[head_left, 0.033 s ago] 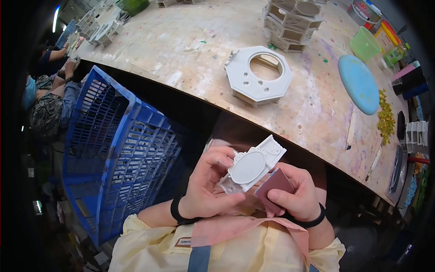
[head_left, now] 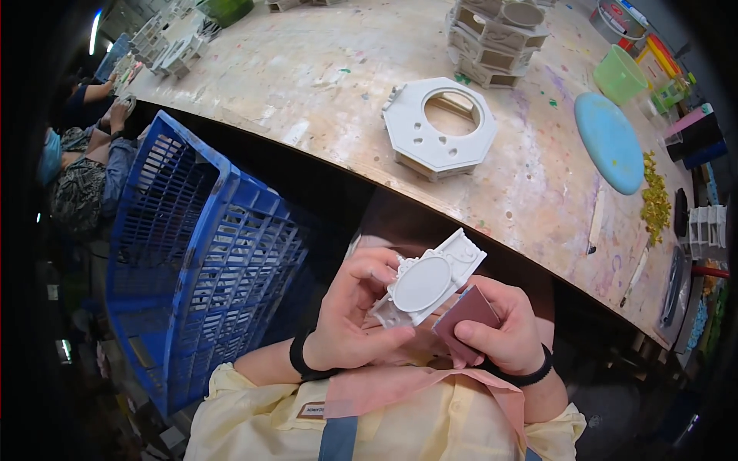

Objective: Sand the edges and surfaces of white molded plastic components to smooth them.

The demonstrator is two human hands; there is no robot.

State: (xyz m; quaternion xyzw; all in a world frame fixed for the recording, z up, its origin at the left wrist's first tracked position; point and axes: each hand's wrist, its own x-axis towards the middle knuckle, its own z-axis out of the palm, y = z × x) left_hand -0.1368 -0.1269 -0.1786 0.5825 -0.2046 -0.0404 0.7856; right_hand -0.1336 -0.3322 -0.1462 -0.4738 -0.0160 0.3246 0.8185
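Plaque (head_left: 424, 283), one, white, beside the table (head_left: 307, 107) — left hand (head_left: 355, 311) half-curled around its end, right hand (head_left: 509, 326) pinching one maroon sheet (head_left: 470, 311) firmly — one blue crate (head_left: 221, 184), pale pieces (head_left: 229, 232) showing through.

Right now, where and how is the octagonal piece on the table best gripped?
Probably by the left and right outer edges of the octagonal piece, coming from the near side of the table: it lies flat close to that edge, and its top plate juts past the base. But the left hand holds the white oval-fronted piece, the right hand a maroon sheet.
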